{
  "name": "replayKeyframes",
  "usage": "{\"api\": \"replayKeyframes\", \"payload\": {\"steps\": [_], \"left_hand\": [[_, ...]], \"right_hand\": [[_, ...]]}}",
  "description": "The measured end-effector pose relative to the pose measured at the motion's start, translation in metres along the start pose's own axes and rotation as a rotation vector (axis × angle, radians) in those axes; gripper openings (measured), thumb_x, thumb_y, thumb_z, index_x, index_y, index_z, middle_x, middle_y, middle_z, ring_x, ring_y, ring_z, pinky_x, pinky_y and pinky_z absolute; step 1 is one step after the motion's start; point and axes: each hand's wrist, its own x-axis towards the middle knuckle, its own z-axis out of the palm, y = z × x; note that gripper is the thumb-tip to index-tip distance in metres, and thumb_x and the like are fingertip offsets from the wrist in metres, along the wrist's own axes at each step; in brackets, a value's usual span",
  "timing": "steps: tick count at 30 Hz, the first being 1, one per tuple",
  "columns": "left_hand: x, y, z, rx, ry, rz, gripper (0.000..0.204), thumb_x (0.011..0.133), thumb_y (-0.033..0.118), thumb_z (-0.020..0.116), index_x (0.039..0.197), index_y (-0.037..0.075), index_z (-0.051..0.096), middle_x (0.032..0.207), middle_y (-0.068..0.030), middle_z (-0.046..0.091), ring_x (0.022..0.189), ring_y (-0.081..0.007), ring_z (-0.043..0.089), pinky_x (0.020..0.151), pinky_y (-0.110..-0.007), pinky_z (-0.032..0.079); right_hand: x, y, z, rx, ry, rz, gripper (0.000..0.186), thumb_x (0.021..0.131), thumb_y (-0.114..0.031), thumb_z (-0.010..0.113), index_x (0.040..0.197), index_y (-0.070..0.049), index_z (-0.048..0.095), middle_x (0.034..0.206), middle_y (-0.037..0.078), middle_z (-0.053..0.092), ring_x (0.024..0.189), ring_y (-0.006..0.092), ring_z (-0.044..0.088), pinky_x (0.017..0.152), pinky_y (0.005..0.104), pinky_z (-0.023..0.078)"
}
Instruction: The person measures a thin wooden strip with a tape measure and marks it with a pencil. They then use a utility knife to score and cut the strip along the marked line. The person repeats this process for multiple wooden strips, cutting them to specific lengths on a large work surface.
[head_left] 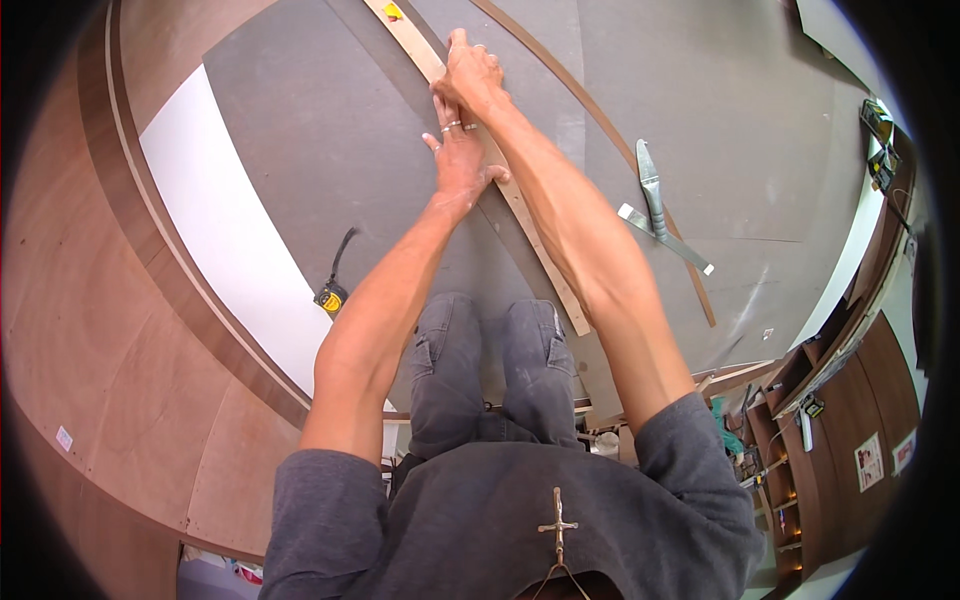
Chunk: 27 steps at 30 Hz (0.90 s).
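A long pale wooden strip runs slantwise across a broad grey sheet. My left hand lies on this strip, its fingers stretched forward and its thumb out to the right. Just beyond it, my right hand is closed near the strip, its fingers bent. Whatever it grips, if anything, is hidden. A small yellow item rests on the strip's far end. To the right, a grey-handled knife lies across a short flat metal bar.
A thin brown strip lies right of my hands, passing under the knife and bar. A black and yellow tape measure sits at the left. Curved wooden panelling fills the left side. Shelving stands at the lower right.
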Motion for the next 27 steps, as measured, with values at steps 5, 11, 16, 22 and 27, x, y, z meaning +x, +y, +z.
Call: {"api": "replayKeyframes", "payload": {"steps": [5, 11, 16, 22, 27], "left_hand": [[-0.001, 0.000, -0.005, 0.015, -0.044, -0.003, 0.121, 0.077, 0.039, 0.091, 0.167, 0.012, 0.015, 0.174, -0.0179, -0.013, 0.160, -0.0422, -0.013, 0.110, -0.086, 0.026], [0.002, 0.000, -0.003, 0.033, -0.060, -0.019, 0.129, 0.071, 0.039, 0.095, 0.167, 0.008, 0.014, 0.174, -0.0178, -0.012, 0.160, -0.0414, -0.012, 0.112, -0.084, 0.026], [-0.002, 0.003, -0.009, -0.013, -0.009, -0.014, 0.139, 0.062, 0.035, 0.099, 0.165, 0.001, 0.012, 0.174, -0.0201, -0.009, 0.161, -0.0402, -0.010, 0.114, -0.080, 0.028], [-0.002, 0.007, -0.015, 0.090, -0.080, -0.023, 0.145, 0.057, 0.039, 0.100, 0.162, -0.009, 0.012, 0.174, -0.0228, -0.003, 0.162, -0.0372, -0.009, 0.115, -0.078, 0.032], [-0.003, 0.005, -0.013, 0.039, -0.025, -0.051, 0.151, 0.052, 0.034, 0.102, 0.165, -0.002, 0.008, 0.174, -0.0189, -0.003, 0.162, -0.0387, -0.002, 0.116, -0.079, 0.027]], "right_hand": [[0.003, 0.008, 0.000, 0.020, -0.034, -0.028, 0.085, 0.070, -0.031, 0.097, 0.131, 0.007, 0.050, 0.124, 0.032, 0.067, 0.120, 0.0475, 0.065, 0.099, 0.0496, 0.057], [0.008, 0.015, 0.009, 0.045, -0.024, -0.034, 0.083, 0.071, -0.032, 0.097, 0.127, 0.010, 0.053, 0.123, 0.032, 0.068, 0.121, 0.0449, 0.066, 0.099, 0.0485, 0.057], [0.002, 0.022, 0.010, 0.019, -0.003, -0.102, 0.073, 0.077, -0.039, 0.090, 0.125, 0.008, 0.060, 0.122, 0.029, 0.069, 0.118, 0.0449, 0.067, 0.100, 0.0492, 0.056], [-0.015, 0.025, -0.004, -0.086, -0.013, -0.133, 0.057, 0.082, -0.035, 0.075, 0.126, 0.000, 0.067, 0.117, 0.025, 0.074, 0.112, 0.0453, 0.070, 0.099, 0.0488, 0.055], [-0.009, 0.028, -0.027, -0.015, -0.231, 0.000, 0.053, 0.080, -0.034, 0.072, 0.120, 0.000, 0.073, 0.118, 0.027, 0.074, 0.113, 0.0425, 0.071, 0.098, 0.0478, 0.056]]}}
